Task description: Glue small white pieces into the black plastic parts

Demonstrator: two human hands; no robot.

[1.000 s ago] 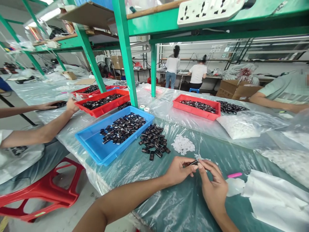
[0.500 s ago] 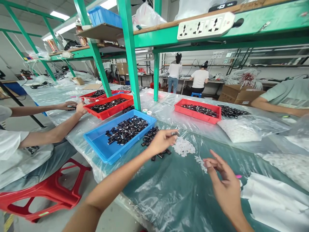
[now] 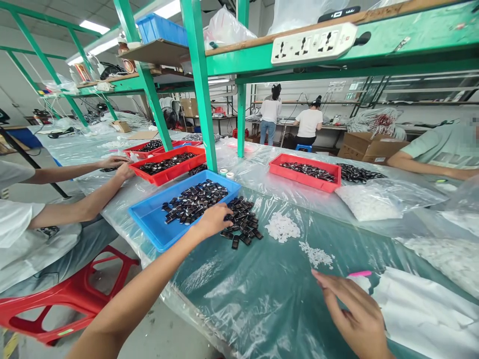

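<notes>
My left hand reaches out to a loose pile of small black parts on the plastic-covered table, right beside the blue tray that holds more black parts. Its fingers are curled down onto the near edge of the pile, and whatever they pinch is hidden. My right hand hovers low over the table at the bottom right, fingers stretched out and holding nothing. It is nearest a scatter of tiny white parts and a pink stick. A bigger heap of white parts lies beyond.
A co-worker's arms reach to red trays on the left. Another red tray, a bag of white parts and a person's arm are at the back right. Green shelf posts stand behind the blue tray. White sheets lie at right.
My hands came apart from the centre. The left hand carried a small part out over the table, then dropped to the black pile. The right hand drew back toward me and flattened.
</notes>
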